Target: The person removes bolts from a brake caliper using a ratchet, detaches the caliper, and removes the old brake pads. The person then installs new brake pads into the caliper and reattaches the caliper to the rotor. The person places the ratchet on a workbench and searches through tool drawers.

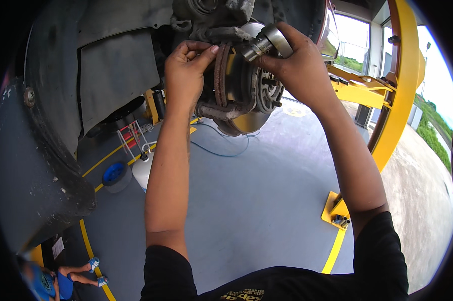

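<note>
Brake disc (239, 80) partly hidden behind caliper bracket (225, 111).

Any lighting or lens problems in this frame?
In the head view, the sky outside is blown nearly white, the wheel-arch liner sits in shade, and pale glare washes part of the gray floor; the yellow lift post bows with fisheye distortion and the corners go black; the left hand and right hand look reasonably sharp.
</note>
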{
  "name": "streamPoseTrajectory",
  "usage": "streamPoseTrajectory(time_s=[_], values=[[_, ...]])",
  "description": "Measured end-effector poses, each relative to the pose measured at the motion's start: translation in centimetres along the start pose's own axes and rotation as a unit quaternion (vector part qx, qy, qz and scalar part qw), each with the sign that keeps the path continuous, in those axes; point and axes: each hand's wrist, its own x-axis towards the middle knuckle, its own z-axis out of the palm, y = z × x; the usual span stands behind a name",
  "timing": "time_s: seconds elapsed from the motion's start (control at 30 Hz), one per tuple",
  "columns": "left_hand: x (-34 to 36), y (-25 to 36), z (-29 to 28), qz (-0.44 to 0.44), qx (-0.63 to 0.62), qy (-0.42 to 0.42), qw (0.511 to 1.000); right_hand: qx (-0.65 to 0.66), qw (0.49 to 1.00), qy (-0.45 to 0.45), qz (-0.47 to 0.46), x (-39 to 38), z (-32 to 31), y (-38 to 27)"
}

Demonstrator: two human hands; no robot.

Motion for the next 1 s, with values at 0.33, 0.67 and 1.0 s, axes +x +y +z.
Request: streamPoseTrajectory(time_s=[0.33,0.67,1.0], values=[[1.4,-2.5,-0.9,0.145,0.092,-0.018,0.985,-0.097,0.985,0.069,-0.122,0.7,3.1,1.1],[1.7,-2.2,-1.8,0.146,0.078,-0.035,0.986,-0.153,0.98,0.06,-0.108,0.7,4.4,0.3],[2.0,-2.1,-1.9,0.229,0.132,-0.043,0.964,-0.114,0.982,0.111,-0.103,0.6,5.4,-0.3]])
